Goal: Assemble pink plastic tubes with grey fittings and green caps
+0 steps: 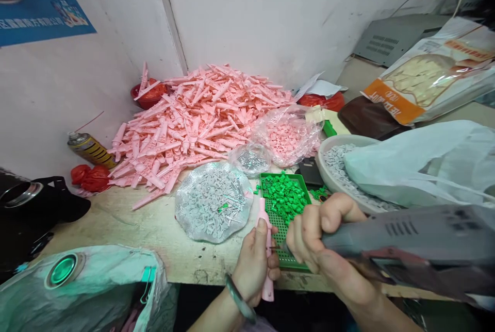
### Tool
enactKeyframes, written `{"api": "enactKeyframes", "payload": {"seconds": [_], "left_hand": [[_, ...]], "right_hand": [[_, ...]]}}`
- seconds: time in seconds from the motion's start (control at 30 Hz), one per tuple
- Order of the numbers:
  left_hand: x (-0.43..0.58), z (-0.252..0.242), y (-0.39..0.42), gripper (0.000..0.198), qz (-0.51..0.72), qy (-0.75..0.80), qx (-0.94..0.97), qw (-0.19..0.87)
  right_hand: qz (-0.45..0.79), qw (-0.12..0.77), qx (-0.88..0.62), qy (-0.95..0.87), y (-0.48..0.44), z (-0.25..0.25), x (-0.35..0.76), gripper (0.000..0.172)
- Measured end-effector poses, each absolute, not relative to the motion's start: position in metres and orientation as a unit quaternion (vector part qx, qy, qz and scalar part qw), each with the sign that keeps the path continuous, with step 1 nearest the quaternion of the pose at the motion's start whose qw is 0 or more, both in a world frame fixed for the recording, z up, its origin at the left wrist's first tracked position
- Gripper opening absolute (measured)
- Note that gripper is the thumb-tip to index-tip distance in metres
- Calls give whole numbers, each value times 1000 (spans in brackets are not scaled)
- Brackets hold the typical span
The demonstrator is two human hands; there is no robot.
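Observation:
My left hand [253, 262] is closed around a pink plastic tube [266, 249], held upright at the table's near edge. My right hand [315, 236] grips a grey power screwdriver [406, 236] whose tip points left at the tube. Just behind both hands lies a green perforated tray [288, 257] with several small green caps [284, 195] on it. A clear bag of grey plastic pieces [212, 203] lies to the left of the tray.
A big heap of pink tubes [197, 118] fills the back of the table. Bags of pink parts [288, 136] and small metal pieces [253, 158] lie nearby. A bowl of grey parts [336, 164] and a white bag [417, 162] sit right. A spray can [91, 149] lies left.

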State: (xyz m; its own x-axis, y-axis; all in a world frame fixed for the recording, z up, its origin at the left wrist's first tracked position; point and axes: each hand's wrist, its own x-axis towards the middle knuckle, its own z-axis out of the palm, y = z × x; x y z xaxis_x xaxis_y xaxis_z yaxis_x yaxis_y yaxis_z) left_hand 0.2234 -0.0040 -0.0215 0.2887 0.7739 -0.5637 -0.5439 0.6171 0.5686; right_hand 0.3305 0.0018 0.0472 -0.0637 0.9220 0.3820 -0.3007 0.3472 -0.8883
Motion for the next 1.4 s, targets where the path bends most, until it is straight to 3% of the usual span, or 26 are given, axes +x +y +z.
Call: {"api": "enactKeyframes", "payload": {"seconds": [0.13,0.3,0.37,0.47,0.53,0.57,0.67,0.8,0.93,1.03,1.13,1.2,1.3,1.4], "left_hand": [[221,-25,-5,57,409,440,141,787],[217,-23,-1,60,447,398,108,794],[213,-19,3,52,486,358,54,796],[207,-13,13,34,544,322,-15,775],[206,-10,20,22,571,340,-30,747],[207,-9,23,18,580,354,-34,733],[208,-8,28,17,602,378,-14,704],[202,-8,31,30,590,350,84,723],[192,-5,29,38,532,289,143,783],[193,-7,25,36,536,297,198,765],[201,-13,25,36,588,364,234,683],[206,-16,30,38,620,408,183,645],[208,-18,39,35,609,437,70,658],[210,-19,44,32,578,441,28,686]], "right_hand": [[492,648,-251,-525,2,54,333,22],[442,653,-327,-521,8,43,348,25],[374,661,-394,-518,7,30,351,42],[141,696,-471,-523,-4,5,345,77],[87,656,-492,-566,-14,-13,337,82],[141,613,-505,-591,-19,-21,332,73],[475,471,-495,-555,-24,-39,322,29],[822,324,-299,-361,-12,-45,326,51],[911,222,-164,-306,-3,-40,333,51],[799,220,-290,-478,-4,-37,334,39],[475,224,-484,-699,-2,-43,341,22],[274,196,-550,-764,0,-52,352,19],[112,177,-564,-799,4,-55,369,20],[101,242,-507,-821,3,-42,374,43]]}}
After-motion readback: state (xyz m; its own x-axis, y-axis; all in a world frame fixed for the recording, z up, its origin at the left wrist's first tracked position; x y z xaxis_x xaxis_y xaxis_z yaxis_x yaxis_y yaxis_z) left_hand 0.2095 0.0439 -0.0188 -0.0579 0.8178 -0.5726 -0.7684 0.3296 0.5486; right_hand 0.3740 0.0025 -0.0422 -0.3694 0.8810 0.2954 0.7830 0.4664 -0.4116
